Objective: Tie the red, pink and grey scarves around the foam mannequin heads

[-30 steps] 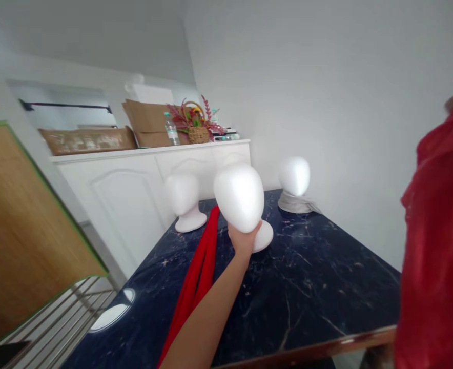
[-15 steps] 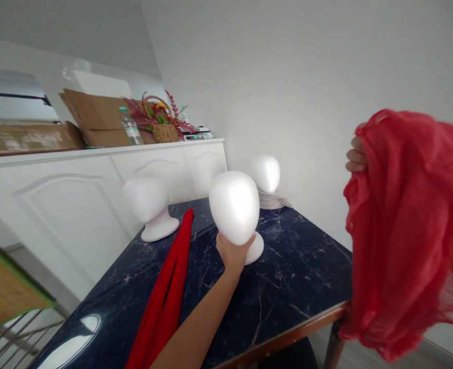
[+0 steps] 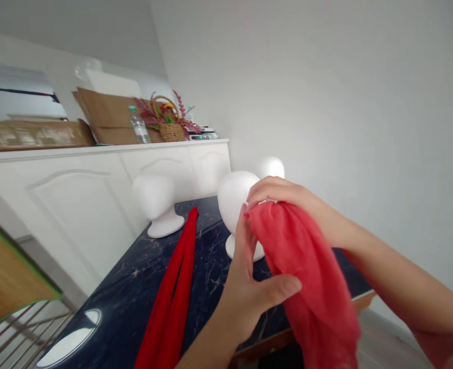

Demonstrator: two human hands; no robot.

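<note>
Coral-red thin cloth (image 3: 309,261) hangs before the near white head form (image 3: 234,197), by the worktop's (image 3: 211,271) front edge; the fingers of the right hand (image 3: 307,201) are bent over its top, grasping it; the left hand (image 3: 244,294) is spread, thumb across the cloth (whether it presses, I cannot tell) — best to keep the top edge pinched, gather the folds evenly with the left, and pull gently; such thin weave probably snags easily.

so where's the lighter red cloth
Head view, right of centre: the cloth is between left hand and right hand, in front of the nearest white head.
</note>
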